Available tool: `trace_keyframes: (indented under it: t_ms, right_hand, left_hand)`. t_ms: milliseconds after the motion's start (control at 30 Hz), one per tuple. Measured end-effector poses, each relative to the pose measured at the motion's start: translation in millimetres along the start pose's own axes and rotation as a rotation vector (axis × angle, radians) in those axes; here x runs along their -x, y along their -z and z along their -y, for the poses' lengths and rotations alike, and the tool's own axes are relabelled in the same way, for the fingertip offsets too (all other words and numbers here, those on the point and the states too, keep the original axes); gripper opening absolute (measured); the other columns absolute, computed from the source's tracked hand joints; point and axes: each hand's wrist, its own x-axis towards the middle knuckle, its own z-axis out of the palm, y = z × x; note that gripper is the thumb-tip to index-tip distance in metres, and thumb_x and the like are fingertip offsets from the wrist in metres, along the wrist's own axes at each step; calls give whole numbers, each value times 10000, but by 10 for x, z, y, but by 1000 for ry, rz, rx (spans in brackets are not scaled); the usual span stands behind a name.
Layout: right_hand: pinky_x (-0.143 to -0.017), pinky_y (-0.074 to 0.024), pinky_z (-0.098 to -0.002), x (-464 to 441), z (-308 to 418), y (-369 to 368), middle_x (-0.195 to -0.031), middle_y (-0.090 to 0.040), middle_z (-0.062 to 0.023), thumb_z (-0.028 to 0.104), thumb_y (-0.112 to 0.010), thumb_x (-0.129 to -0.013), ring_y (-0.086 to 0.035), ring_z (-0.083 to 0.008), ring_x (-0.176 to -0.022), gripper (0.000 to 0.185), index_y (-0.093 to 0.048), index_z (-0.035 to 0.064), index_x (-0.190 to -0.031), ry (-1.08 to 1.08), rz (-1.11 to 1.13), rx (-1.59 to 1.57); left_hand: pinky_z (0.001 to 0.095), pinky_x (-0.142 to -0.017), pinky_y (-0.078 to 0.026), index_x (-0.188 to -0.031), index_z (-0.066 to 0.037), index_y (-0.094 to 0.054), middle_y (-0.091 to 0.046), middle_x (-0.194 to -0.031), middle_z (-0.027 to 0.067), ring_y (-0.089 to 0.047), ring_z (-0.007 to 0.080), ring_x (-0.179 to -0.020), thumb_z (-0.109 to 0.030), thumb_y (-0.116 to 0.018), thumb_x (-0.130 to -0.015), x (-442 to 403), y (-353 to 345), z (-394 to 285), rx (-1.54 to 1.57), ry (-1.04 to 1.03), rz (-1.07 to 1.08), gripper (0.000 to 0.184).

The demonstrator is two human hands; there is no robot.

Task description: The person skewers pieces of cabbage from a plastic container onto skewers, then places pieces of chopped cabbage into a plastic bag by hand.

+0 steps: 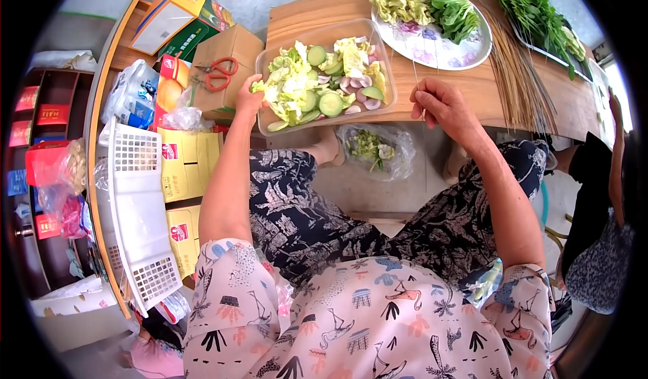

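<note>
The left hand (250, 99) grips the left rim of a clear plastic tub (337, 33); the right hand (442, 105), thumb and fingertips pinched round a thin stick (414, 68), is just right of it. The rectangular tub, between the hands at the desk's (304, 11) near edge, holds frilly pale leaves (287, 75), smooth green-rimmed rounds (331, 103) and pinkish pieces (361, 80). Beyond, an oval flowered plate (462, 58) carries leafy bunches; slender brown sticks (509, 68) lie on the wood-grained desk.

The clear plastic tub (332, 35) sits loaded at the wooden table (310, 9)'s front edge; ruffled pale-green leaves (287, 75) heap left, cucumber slices (331, 104) nestle among them, pinkish slices (358, 80) crowd right; a thin skewer (414, 66), pinched, alongside!
</note>
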Motion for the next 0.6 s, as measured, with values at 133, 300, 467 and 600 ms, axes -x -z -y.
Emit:
trace_keyframes:
  t_ms: [133, 300, 467, 600]
  right_hand:
    - [-479, -373, -183, -5, 10, -14, -660, -570, -5, 159, -468, -913, -448, -49, -513, 167, -539, 33, -830, 10, -4, 49]
    - [-483, -377, -186, -29, -5, -29, -662, -573, -9, 147, -471, -909, -451, -51, -517, 161, -543, 26, -830, -16, -15, 71]
    - [-487, -379, -188, -33, -37, -37, -664, -576, -11, 140, -468, -907, -453, -53, -518, 158, -542, 23, -831, -18, -3, 78]
    - [-485, -389, -207, -20, -1, -57, -652, -578, -21, 127, -474, -892, -463, -69, -508, 148, -548, 12, -837, -23, -20, 74]
  left_hand:
    - [246, -527, -515, -1301, -51, -415, -551, -1051, 140, -600, 182, -820, -158, -706, -678, -193, -139, -12, -187, 27, 101, 695]
    - [343, -859, -465, -1353, -32, -322, -365, -1307, 218, -375, 292, -1223, -444, -815, -507, -317, -487, -17, -554, -82, 91, 1062]
    - [352, -734, -505, -1205, -57, -496, -522, -1148, 188, -545, 262, -1018, -278, -801, -580, -520, -399, 142, -501, -16, 118, 730]
    - [362, -661, -525, -1097, -41, -517, -573, -1043, 122, -602, 208, -848, -106, -728, -684, -277, -176, -9, -94, 68, 114, 469]
